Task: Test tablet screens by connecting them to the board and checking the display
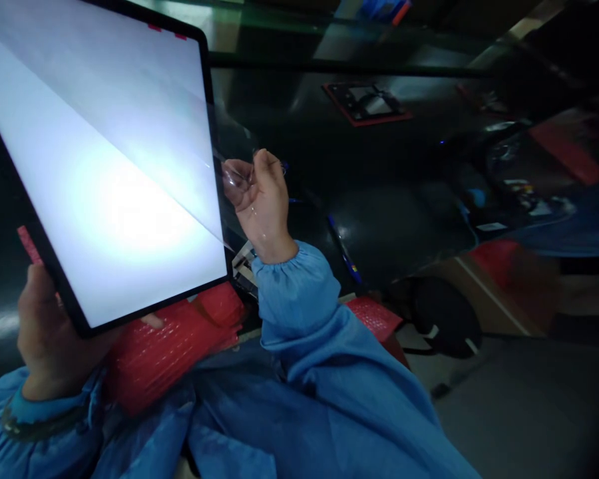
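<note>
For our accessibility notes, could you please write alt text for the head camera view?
A bare right hand pinches a thin clear plastic film lifted from the glowing white screen of a black-framed tablet, which the left hand holds up. Red ribbed padding lies below.

Between the right hand's fingers (264, 174) ran a clear, colourless plastic film (232, 174). Just left of those fingers, a flat rectangular tablet (110, 186) showed a glowing white screen inside a black border, with two small red tabs (167, 32) along its top edge. Below the fingers lay a red padded sleeve (167, 352) with a fine ridged grid pattern, beside a mid-blue cloth cuff (292, 286).
</note>
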